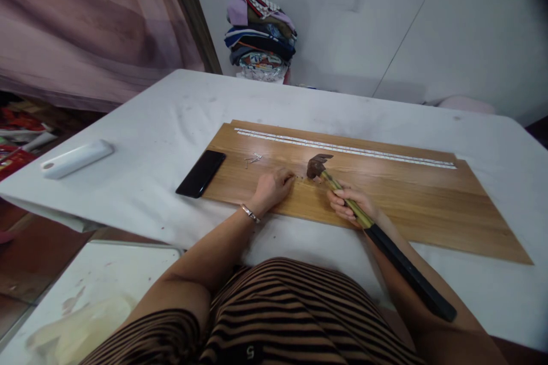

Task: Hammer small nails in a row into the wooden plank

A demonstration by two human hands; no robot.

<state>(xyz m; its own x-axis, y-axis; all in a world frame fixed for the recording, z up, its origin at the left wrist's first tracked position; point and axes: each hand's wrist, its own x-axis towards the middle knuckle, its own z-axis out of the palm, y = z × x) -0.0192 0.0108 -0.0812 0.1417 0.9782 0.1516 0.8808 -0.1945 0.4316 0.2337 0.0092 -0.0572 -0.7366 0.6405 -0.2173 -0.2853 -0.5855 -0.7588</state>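
Observation:
My right hand point(353, 203) is wrapped round the upper shaft of a claw hammer point(363, 218). Its rusty head is over the wooden board point(411, 199), and its black grip slants back along my forearm. To the left, my left hand point(274, 187) rests on the board with thumb and fingers pinched together; what they hold is too small to make out. Just right of those fingertips, several small dark nail heads point(301, 177) stand in a short row, close to the hammer head. A few loose nails point(254, 158) lie on the board beyond my left hand.
Two white marked strips point(342, 147) run along the board's far edge. A black phone point(201, 174) overlaps its left end. A white oblong object point(77, 158) lies on the white-covered table point(141, 125). Folded clothes point(261, 28) are stacked behind the table, by the wall.

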